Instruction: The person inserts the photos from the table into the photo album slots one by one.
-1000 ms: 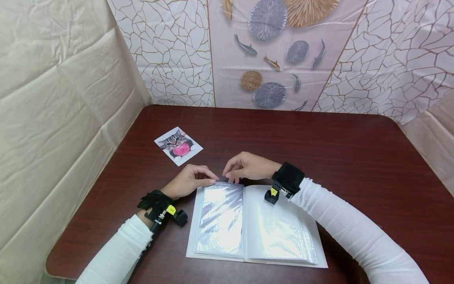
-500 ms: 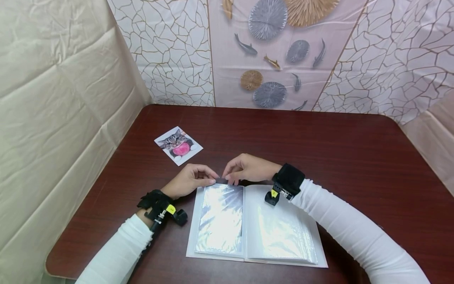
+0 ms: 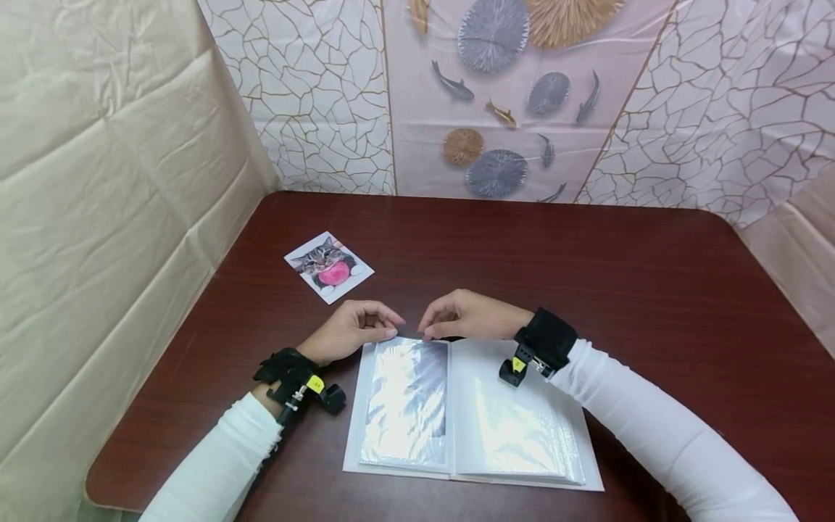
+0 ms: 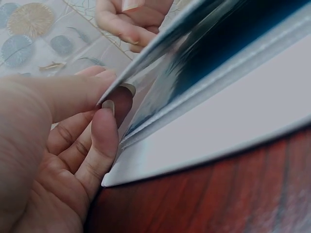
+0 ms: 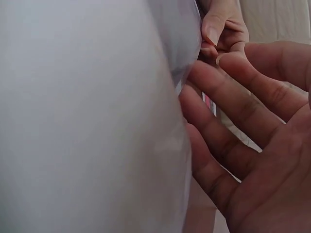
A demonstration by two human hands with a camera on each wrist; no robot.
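A photo album (image 3: 593, 471) lies open on the table, clear plastic pockets on both pages. The left pocket (image 3: 404, 406) is glossy, and a dark bluish picture (image 4: 218, 53) shows through it in the left wrist view. My left hand (image 3: 349, 332) pinches the top edge of the left page between thumb and fingers. Close by, my right hand (image 3: 479, 315) is at the top edge near the spine, its fingers loosely extended. In the right wrist view the fingertips (image 5: 187, 104) of this hand lie along the plastic's edge; the thumb is apart from the fingers.
A photo of a cat with a pink object (image 3: 329, 268) lies on the dark red-brown table (image 3: 554, 254), beyond my left hand. A patterned cloth (image 3: 313, 94) hangs behind the table, and a cream curtain (image 3: 117, 217) hangs along the left side.
My right hand has shifted right and slightly toward me, opening the gap to my left hand. My left hand stays nearly still at the page's top edge.
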